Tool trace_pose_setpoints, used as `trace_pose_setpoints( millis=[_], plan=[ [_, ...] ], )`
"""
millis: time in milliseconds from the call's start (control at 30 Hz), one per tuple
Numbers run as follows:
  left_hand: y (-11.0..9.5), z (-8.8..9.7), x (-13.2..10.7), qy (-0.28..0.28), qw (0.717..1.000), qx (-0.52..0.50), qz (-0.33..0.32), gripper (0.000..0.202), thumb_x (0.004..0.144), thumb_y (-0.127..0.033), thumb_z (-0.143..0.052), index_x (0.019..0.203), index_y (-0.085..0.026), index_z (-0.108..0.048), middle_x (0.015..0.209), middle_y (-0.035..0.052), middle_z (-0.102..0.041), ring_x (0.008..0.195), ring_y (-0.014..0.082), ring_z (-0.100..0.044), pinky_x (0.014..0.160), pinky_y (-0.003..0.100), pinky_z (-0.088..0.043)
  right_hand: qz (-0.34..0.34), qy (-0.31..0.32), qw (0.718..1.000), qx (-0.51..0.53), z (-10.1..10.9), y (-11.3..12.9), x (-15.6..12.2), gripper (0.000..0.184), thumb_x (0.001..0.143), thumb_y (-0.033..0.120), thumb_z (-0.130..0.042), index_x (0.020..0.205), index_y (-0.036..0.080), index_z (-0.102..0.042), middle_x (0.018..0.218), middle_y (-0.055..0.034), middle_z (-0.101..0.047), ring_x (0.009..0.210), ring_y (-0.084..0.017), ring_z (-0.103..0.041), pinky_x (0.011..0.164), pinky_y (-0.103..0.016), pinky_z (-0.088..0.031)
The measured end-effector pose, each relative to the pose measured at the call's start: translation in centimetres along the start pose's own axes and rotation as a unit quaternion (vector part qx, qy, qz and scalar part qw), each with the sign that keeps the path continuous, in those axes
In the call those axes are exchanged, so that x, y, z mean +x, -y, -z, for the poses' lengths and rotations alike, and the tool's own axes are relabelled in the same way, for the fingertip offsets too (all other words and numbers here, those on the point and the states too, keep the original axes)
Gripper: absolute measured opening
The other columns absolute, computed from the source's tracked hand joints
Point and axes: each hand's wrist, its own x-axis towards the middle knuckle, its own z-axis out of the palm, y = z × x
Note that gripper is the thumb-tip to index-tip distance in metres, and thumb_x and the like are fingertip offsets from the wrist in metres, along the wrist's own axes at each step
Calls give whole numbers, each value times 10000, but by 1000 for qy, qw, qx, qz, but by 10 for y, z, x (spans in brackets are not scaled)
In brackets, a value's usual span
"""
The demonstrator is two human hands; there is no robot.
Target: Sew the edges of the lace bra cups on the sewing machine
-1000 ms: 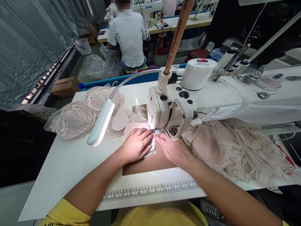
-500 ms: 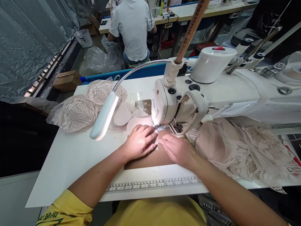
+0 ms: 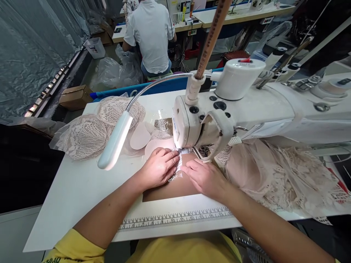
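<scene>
My left hand (image 3: 158, 168) lies flat, fingers stretched out, pressing a small piece of pale lace (image 3: 177, 167) onto the table just in front of the needle area (image 3: 183, 151) of a white sewing machine (image 3: 246, 109). My right hand (image 3: 204, 177) lies flat beside it on the right, fingertips at the lace's edge. The lace sits on a brown plate (image 3: 175, 188) set into the white table (image 3: 82, 190). Most of the lace is hidden under my left hand.
A gooseneck lamp (image 3: 115, 140) hangs over the table's left. Lace cups (image 3: 90, 131) and oval pads (image 3: 140, 137) lie at the back left; a heap of lace garments (image 3: 274, 175) lies right. A ruler strip (image 3: 175, 219) runs along the front edge. A person in white (image 3: 150, 34) sits at another machine beyond.
The head camera shifted a little. Both hands stay flat at the needle, with slightly more of the lace showing between them than half a second ago.
</scene>
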Motion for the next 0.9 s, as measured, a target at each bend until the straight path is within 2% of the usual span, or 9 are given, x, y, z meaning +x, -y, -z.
trace_pose_setpoints(
  millis=[133,267,567,700,900],
  plan=[
    [0,1,2,1,1000,10,2,354,945,-270,-405,1233,-141,-565,1263,132,-586,1064,251,-524,899,419,-404,-23,-20,999,-16,-3,-1,3,286,811,54,-442,959,169,-658,761,-41,-577,668,-153,-444,594,-294,-264],
    [2,1,3,0,1000,16,-4,323,954,-239,-390,1202,-170,-586,1264,116,-588,1075,248,-512,892,417,-394,-51,-33,997,-46,-2,0,8,311,839,89,-444,1034,165,-675,811,-57,-607,665,-152,-455,574,-292,-271],
    [12,-1,5,-6,1000,29,4,319,942,-217,-401,1192,-183,-595,1235,101,-608,1070,247,-495,892,413,-385,-131,18,990,-49,1,4,16,368,809,62,-490,1100,206,-664,975,-58,-648,769,-171,-534,638,-284,-352],
    [14,0,6,-5,999,43,14,326,940,-229,-400,1199,-176,-590,1210,107,-615,1084,259,-491,901,418,-384,-133,26,990,-49,2,2,15,372,823,88,-494,1125,233,-655,932,-44,-646,753,-170,-547,626,-278,-354],
    [15,0,6,-1,998,59,16,338,941,-241,-388,1220,-183,-571,1212,120,-603,1059,257,-514,906,426,-385,-113,-8,993,-40,3,-1,12,337,849,116,-465,1101,213,-666,922,-45,-643,700,-150,-539,600,-266,-355]
  ],
)
